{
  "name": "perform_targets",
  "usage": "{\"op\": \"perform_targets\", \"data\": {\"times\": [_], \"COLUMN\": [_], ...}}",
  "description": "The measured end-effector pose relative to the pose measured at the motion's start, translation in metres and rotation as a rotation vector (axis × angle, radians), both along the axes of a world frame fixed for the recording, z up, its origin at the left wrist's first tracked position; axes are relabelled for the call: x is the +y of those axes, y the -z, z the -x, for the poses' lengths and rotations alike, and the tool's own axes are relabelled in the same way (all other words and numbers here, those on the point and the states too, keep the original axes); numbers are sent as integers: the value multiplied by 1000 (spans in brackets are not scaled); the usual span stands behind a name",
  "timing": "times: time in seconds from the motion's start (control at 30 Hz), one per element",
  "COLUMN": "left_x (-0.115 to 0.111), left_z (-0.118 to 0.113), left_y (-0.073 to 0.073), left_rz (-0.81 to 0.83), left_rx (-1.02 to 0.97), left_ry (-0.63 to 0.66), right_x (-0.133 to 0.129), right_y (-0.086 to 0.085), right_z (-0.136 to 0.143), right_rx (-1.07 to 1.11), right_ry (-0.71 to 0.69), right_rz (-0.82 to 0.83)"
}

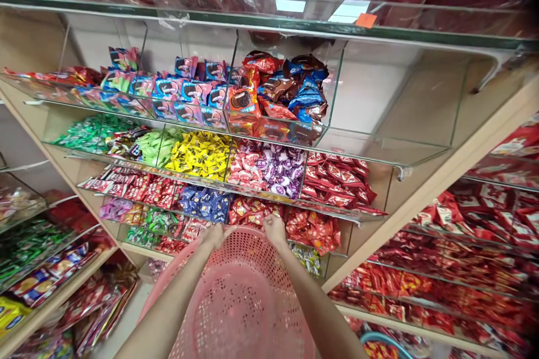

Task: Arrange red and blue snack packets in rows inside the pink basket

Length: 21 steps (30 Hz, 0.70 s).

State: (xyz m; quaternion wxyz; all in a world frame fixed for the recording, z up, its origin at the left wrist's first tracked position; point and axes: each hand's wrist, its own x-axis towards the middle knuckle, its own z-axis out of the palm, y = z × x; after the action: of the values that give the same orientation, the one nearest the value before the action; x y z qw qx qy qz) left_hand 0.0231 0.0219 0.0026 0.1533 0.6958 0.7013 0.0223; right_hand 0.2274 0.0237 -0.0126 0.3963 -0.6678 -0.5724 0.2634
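A pink perforated plastic basket is in front of me at the lower middle, its inside bare. My left hand is closed at the far rim, left of its middle. On the same rim, farther right, my right hand is closed too, its fingertips partly hidden. Just beyond both hands lie red-wrapped sweets on a low shelf. Blue-wrapped sweets are near my left hand, and red packets with orange spots lie to the right of my right hand.
Glass-edged shelves rise ahead, with yellow sweets, purple-and-white sweets and cookie packets. A wooden upright slants at the right, beside more red packets. A blue-rimmed container stands low right. More shelves are left.
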Motion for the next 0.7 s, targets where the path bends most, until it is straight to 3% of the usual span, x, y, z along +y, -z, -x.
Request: {"op": "perform_targets", "data": {"times": [0.13,0.27,0.47,0.57,0.7], "left_x": [2,2,3,2,-1], "left_z": [0,-1,-1,-2,-2], "left_y": [5,5,7,7,5], "left_rz": [-13,-7,-13,-18,-33], "left_rx": [-12,-9,6,3,10], "left_ry": [-14,-12,-13,-8,2], "right_x": [-10,-30,-66,-76,-77], "right_y": [-9,-30,-62,-59,-30], "right_z": [-7,-20,-40,-41,-31], "right_rx": [95,167,-136,-320,-444], "right_ry": [-83,-211,-362,-511,-571], "right_rz": [-79,-143,-153,-173,-49]}}
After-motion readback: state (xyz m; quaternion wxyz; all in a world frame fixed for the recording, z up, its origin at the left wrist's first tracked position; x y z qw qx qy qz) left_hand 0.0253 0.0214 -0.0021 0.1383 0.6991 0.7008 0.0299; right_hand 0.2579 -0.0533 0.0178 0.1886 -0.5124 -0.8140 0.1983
